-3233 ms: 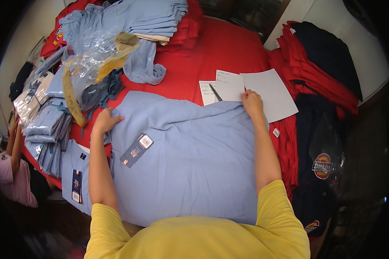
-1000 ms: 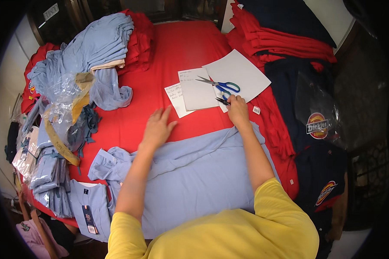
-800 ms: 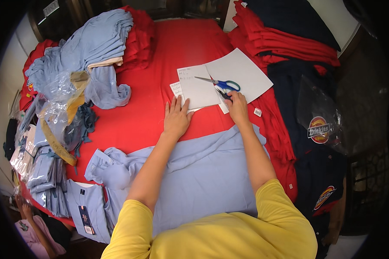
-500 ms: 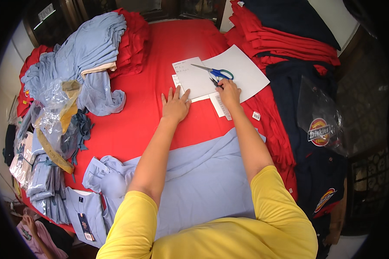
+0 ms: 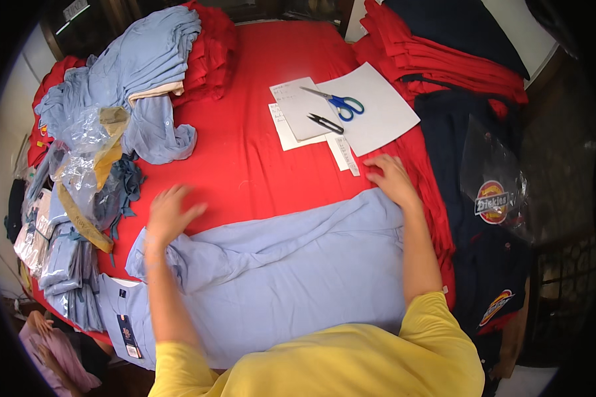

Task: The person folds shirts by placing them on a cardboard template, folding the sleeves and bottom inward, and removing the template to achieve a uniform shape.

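Blue garment (image 5: 291, 278) flat, L hand (image 5: 169, 215) & R hand (image 5: 391, 178) at top edge, grips apart.

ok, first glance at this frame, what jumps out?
The wide light blue garment spread across the red table cover, with the left hand at its upper left edge and the right hand at its upper right corner. Beyond them, blue-handled scissors lie on white paper sheets.

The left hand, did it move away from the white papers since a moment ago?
Yes. The left hand was beside the white papers half a second ago; now it sits far to their left and nearer the person, at the light blue shirt.
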Action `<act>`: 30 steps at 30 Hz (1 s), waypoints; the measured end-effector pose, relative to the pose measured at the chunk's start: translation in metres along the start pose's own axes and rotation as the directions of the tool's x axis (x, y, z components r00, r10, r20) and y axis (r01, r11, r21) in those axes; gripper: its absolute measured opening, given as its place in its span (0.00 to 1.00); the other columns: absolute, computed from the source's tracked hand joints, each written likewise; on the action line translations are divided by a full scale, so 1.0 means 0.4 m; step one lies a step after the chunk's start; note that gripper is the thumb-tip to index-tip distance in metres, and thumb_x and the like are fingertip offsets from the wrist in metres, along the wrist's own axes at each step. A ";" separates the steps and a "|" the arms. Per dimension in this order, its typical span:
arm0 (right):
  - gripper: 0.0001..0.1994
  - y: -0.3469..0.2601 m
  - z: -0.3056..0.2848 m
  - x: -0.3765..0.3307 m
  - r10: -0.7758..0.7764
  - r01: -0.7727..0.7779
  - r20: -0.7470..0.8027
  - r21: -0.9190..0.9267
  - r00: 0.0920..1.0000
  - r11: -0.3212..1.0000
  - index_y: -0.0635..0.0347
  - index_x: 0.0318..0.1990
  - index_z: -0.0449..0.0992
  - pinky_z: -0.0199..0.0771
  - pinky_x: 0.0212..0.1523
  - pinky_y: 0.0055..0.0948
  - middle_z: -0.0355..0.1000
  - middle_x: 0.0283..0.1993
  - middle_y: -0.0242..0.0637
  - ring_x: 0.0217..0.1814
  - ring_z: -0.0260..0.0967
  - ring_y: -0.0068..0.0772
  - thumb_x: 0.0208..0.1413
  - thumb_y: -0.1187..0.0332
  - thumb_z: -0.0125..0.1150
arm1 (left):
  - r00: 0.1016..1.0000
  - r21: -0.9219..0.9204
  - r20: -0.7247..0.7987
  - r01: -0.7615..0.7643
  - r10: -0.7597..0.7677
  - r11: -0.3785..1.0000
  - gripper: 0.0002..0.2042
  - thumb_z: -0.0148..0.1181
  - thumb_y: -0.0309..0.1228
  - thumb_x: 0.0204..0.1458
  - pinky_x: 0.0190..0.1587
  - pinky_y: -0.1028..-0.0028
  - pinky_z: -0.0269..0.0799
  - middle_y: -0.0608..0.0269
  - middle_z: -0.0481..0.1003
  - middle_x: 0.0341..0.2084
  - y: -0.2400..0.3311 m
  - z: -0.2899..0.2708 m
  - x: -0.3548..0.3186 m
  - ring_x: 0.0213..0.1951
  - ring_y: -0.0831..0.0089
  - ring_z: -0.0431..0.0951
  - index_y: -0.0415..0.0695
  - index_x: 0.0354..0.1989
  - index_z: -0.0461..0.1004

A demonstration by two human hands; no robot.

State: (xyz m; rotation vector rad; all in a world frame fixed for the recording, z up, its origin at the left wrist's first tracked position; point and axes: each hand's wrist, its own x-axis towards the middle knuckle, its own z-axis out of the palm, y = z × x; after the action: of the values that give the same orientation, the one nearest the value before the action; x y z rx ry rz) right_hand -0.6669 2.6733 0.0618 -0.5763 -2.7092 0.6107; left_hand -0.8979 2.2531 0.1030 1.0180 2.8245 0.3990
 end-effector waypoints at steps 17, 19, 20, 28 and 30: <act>0.17 -0.053 0.015 0.083 0.046 -0.213 -0.317 -0.515 0.947 0.830 0.57 0.44 0.77 0.62 0.48 0.48 0.72 0.47 0.43 0.50 0.65 0.48 0.57 0.54 0.56 | 0.681 0.254 -0.731 0.317 -0.033 0.914 0.24 0.61 0.46 0.50 0.48 0.63 0.70 0.52 0.73 0.50 -0.279 0.002 0.062 0.51 0.52 0.73 0.45 0.52 0.73; 0.17 -0.093 0.024 0.014 -0.014 -0.153 -0.329 -0.477 0.944 0.866 0.54 0.51 0.74 0.59 0.52 0.49 0.67 0.53 0.42 0.54 0.60 0.49 0.58 0.56 0.55 | 0.716 0.179 -0.696 0.237 -0.048 0.955 0.27 0.61 0.44 0.50 0.55 0.55 0.65 0.52 0.65 0.59 -0.186 0.031 0.039 0.59 0.53 0.66 0.49 0.58 0.68; 0.17 -0.103 0.033 -0.036 -0.059 -0.101 -0.314 -0.469 0.947 0.878 0.54 0.52 0.74 0.59 0.53 0.49 0.68 0.53 0.42 0.54 0.61 0.49 0.58 0.58 0.55 | 0.815 0.036 -0.569 0.159 -0.111 0.987 0.27 0.61 0.43 0.51 0.57 0.54 0.63 0.51 0.66 0.58 -0.154 0.037 0.004 0.59 0.52 0.66 0.48 0.59 0.67; 0.24 -0.062 0.134 -0.337 0.089 -0.188 -0.229 -0.456 0.969 0.870 0.56 0.61 0.66 0.51 0.65 0.47 0.60 0.66 0.45 0.69 0.53 0.47 0.62 0.56 0.50 | 0.796 0.131 -0.604 0.142 -0.034 0.981 0.19 0.56 0.39 0.55 0.60 0.56 0.60 0.57 0.68 0.58 -0.215 0.238 -0.208 0.59 0.56 0.65 0.50 0.55 0.72; 0.24 0.004 0.135 -0.351 0.066 -0.162 -0.256 -0.375 0.965 0.913 0.57 0.62 0.65 0.52 0.65 0.45 0.60 0.66 0.47 0.68 0.54 0.47 0.62 0.56 0.49 | 0.810 0.125 -0.586 0.116 -0.021 0.985 0.17 0.55 0.37 0.55 0.60 0.56 0.59 0.58 0.68 0.58 -0.306 0.216 -0.208 0.60 0.56 0.65 0.50 0.53 0.73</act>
State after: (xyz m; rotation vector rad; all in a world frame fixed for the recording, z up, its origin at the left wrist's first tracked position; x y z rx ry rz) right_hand -0.5638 2.5939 -0.0141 -0.8527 -2.5862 0.0066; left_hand -0.8919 2.1273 -0.0128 0.9384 3.4821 0.5773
